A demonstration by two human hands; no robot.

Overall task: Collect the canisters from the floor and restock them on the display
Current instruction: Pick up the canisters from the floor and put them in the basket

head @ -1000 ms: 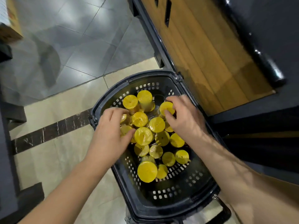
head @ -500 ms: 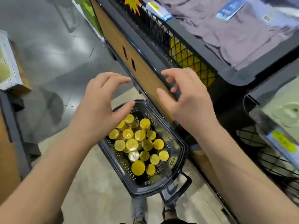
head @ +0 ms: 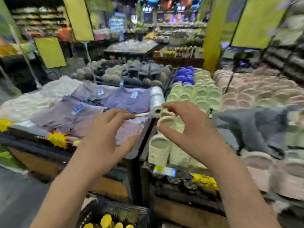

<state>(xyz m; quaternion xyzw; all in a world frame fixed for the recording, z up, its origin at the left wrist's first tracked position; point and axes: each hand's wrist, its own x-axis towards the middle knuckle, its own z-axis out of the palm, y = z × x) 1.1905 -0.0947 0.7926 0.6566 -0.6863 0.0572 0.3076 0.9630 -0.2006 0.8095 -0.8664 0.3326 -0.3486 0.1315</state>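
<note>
Head camera, looking forward over a shop display, with heavy motion blur. Two bare forearms reach up from the bottom edge. The left hand [head: 105,137] hovers palm down above a bin of folded purple-grey garments [head: 69,112], fingers spread and loosely curved, holding nothing. The right hand [head: 195,134] hovers beside it above pale green slippers [head: 197,94], fingers likewise spread and curved, also empty. The hands are apart, with a black divider [head: 146,134] between the two bins running under the gap.

A roll of clear plastic bags [head: 157,99] lies along that divider, just beyond the fingertips. Right of the green slippers are pink slippers [head: 256,91], and a grey plush item [head: 256,124] lies across them. Blue slippers [head: 185,74] sit further back. A yellow starburst label [head: 57,139] is fixed to the near rim of the garment bin, above a wooden side panel [head: 37,160].

The canisters [head: 107,221], seen by their yellow lids, sit in a dark perforated basket [head: 115,209] at the bottom edge, low down in front of the display and well below both hands. Grey floor [head: 14,191] shows at lower left.

Behind, the room is crowded with more stocked shelves and bins, and yellow-green banners [head: 79,17] hang from above
</note>
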